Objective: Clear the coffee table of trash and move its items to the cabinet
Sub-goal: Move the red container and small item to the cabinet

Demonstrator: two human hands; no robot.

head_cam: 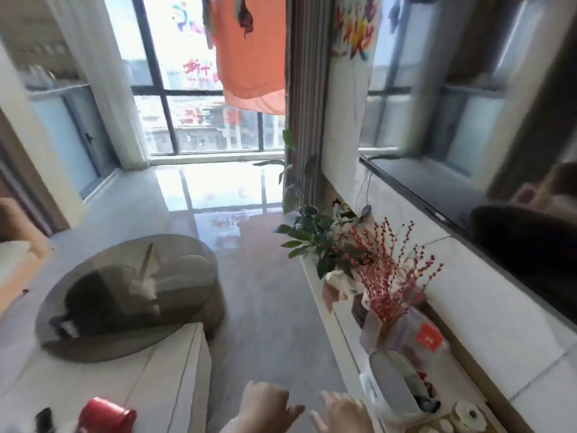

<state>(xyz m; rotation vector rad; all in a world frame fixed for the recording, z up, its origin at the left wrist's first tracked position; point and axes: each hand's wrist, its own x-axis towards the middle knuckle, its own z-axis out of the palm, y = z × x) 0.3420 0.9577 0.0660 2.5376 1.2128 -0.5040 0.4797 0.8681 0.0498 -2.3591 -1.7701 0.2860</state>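
The coffee table has a round dark glass top (125, 295) and a white lower block (150, 379) at the lower left. On the white block near the bottom edge lie a red cylinder (104, 415) and a small dark item (43, 418). The low white cabinet (349, 335) runs along the right wall. My left hand (265, 404) and my right hand (340, 410) hover over the floor between table and cabinet, fingers spread, nothing in them. The frame is blurred.
On the cabinet stand green plants (315, 232), a vase of red berry branches (393, 276), a bag with an orange label (427, 339), a white handled container (396, 385) and tape rolls (468, 414). A TV (499, 195) hangs above. Grey floor (265, 276) leads to the balcony window.
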